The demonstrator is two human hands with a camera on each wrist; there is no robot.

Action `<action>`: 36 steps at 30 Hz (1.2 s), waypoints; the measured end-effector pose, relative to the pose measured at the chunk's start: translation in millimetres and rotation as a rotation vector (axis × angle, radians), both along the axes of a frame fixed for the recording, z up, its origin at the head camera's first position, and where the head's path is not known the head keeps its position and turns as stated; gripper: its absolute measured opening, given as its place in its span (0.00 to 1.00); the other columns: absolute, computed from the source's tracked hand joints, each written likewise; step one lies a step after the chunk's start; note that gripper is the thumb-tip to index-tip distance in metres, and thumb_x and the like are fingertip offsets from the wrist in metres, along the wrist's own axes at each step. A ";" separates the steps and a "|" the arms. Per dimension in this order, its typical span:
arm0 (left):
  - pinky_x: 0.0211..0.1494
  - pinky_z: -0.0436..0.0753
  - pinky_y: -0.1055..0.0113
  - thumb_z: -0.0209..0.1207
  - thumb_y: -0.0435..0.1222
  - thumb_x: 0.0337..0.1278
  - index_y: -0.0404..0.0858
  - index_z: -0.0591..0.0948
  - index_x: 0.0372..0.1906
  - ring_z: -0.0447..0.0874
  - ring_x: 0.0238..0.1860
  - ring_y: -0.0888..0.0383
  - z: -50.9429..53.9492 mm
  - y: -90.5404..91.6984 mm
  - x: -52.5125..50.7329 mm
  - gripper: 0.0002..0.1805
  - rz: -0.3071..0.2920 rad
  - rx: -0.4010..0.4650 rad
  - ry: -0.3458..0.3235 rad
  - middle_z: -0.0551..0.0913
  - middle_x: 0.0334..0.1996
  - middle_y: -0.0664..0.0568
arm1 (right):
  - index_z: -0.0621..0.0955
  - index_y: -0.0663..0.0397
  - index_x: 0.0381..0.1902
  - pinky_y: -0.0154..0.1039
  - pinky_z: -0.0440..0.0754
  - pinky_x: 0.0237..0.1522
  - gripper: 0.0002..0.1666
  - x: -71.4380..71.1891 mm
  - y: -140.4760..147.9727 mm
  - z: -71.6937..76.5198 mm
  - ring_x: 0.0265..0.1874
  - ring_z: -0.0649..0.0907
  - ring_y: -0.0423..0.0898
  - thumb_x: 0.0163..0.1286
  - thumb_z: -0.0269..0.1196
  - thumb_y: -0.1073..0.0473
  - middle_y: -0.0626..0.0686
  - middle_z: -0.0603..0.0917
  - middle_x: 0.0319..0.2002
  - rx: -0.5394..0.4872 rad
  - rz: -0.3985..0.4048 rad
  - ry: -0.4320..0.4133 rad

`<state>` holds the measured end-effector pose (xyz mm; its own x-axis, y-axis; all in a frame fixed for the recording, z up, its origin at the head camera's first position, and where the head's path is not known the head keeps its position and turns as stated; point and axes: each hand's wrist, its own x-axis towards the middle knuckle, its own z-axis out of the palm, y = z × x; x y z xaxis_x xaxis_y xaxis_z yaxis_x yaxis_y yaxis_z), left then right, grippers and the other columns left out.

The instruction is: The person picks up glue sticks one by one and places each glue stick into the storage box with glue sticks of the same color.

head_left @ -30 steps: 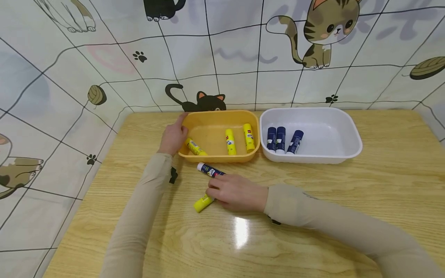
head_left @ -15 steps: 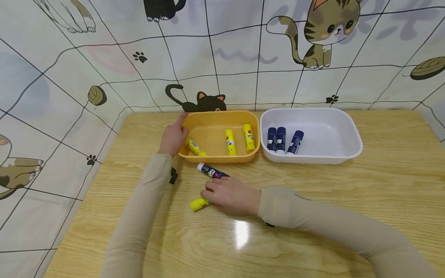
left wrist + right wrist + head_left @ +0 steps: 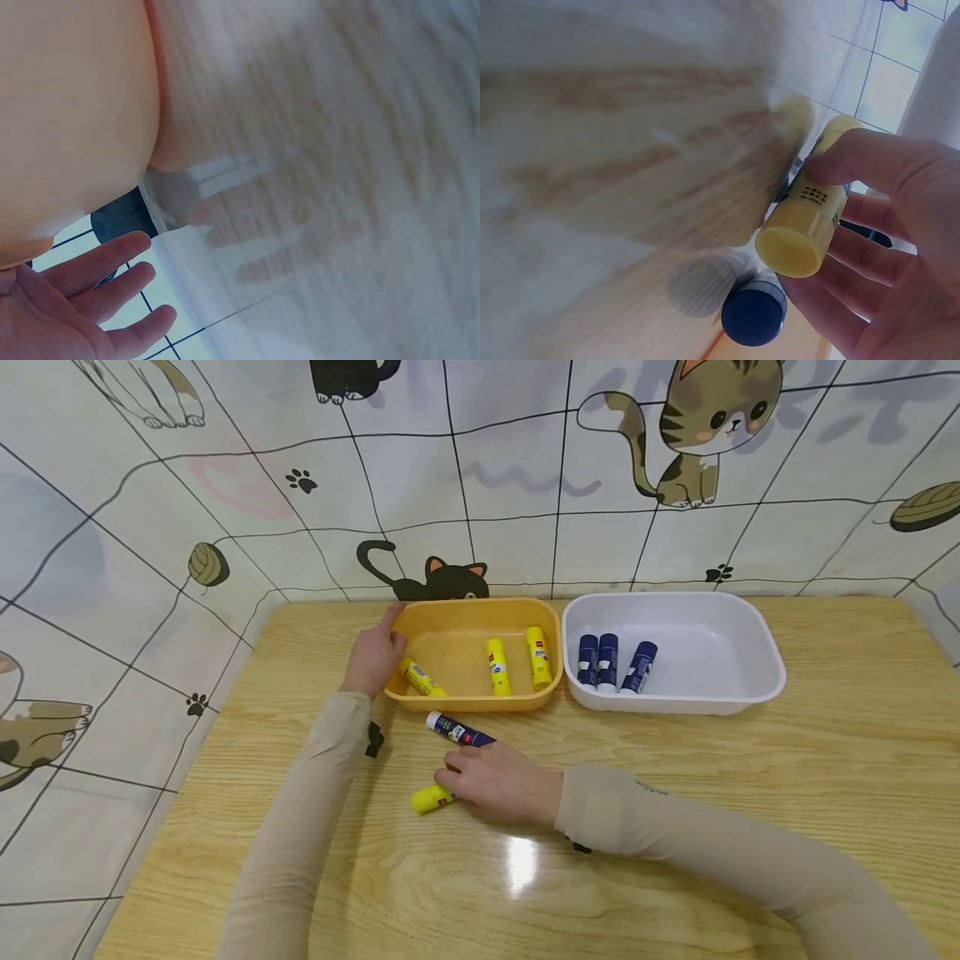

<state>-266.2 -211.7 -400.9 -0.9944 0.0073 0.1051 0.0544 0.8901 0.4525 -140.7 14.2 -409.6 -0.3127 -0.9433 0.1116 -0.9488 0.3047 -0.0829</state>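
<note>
My right hand (image 3: 501, 783) pinches a yellow glue stick (image 3: 431, 799) lying low at the tabletop, thumb on one side and fingers on the other in the right wrist view. Just beyond the knuckles lies a dark blue glue stick (image 3: 453, 728) with a white end; its other end is partly behind the hand, and whether they touch I cannot tell. My left hand (image 3: 371, 660) rests against the left side of a yellow tub (image 3: 480, 702), one finger along its rim. Three fingers (image 3: 124, 292) extend loosely outside the tub in the left wrist view; the thumb's contact is hidden.
Three yellow glue sticks, one of them upright-lying (image 3: 498, 667), are inside the yellow tub. Beside it a white tub (image 3: 705, 664) holds three blue glue sticks (image 3: 639, 667). A cat-patterned cloth wall (image 3: 517, 485) stands behind the wooden table (image 3: 420, 893).
My right hand has shifted slightly left, and the yellow glue stick has moved left and turned flatter with it. The blue glue stick shows a little more. My left hand stays in place.
</note>
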 end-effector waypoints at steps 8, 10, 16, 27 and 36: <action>0.27 0.71 0.61 0.45 0.33 0.68 0.44 0.64 0.72 0.69 0.20 0.49 0.2 0.2 -0.1 0.27 0.009 0.009 -0.010 0.73 0.20 0.43 | 0.78 0.50 0.46 0.36 0.78 0.26 0.10 -1.8 2.1 3.2 0.37 0.81 0.44 0.66 0.61 0.58 0.48 0.80 0.39 -0.024 -0.037 0.002; 0.27 0.71 0.61 0.45 0.33 0.68 0.44 0.64 0.72 0.69 0.20 0.49 -0.4 0.1 -0.5 0.27 0.009 0.004 -0.010 0.73 0.21 0.43 | 0.78 0.50 0.46 0.37 0.78 0.27 0.11 -2.1 2.0 3.6 0.37 0.81 0.44 0.66 0.61 0.59 0.48 0.80 0.39 -0.034 -0.040 0.000; 0.27 0.71 0.61 0.46 0.34 0.69 0.45 0.63 0.72 0.69 0.20 0.49 -1.9 0.3 -1.6 0.28 0.017 0.010 -0.023 0.74 0.22 0.42 | 0.78 0.51 0.47 0.36 0.80 0.29 0.14 -4.3 2.5 5.0 0.36 0.81 0.43 0.63 0.64 0.59 0.50 0.80 0.40 -0.101 -0.067 -0.031; 0.32 0.74 0.57 0.45 0.34 0.69 0.44 0.64 0.71 0.71 0.24 0.45 -1.4 -1.5 -2.4 0.27 0.029 0.066 -0.042 0.78 0.30 0.36 | 0.79 0.55 0.45 0.31 0.74 0.23 0.16 -13.8 7.2 7.8 0.28 0.77 0.41 0.59 0.67 0.61 0.50 0.80 0.37 -0.237 -0.119 -0.024; 0.32 0.74 0.57 0.45 0.34 0.68 0.43 0.65 0.71 0.71 0.25 0.45 -1.4 -3.2 -2.0 0.26 0.023 0.080 -0.035 0.79 0.31 0.35 | 0.78 0.58 0.46 0.30 0.75 0.25 0.17 -17.5 7.1 8.9 0.28 0.76 0.40 0.59 0.67 0.61 0.50 0.79 0.37 -0.239 -0.152 -0.081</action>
<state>-268.2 -214.8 -402.3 -0.9973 -0.0225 0.0695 0.0173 0.8519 0.5235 -158.2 21.2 -400.7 -0.4655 -0.8346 0.2945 -0.8811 0.4058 -0.2429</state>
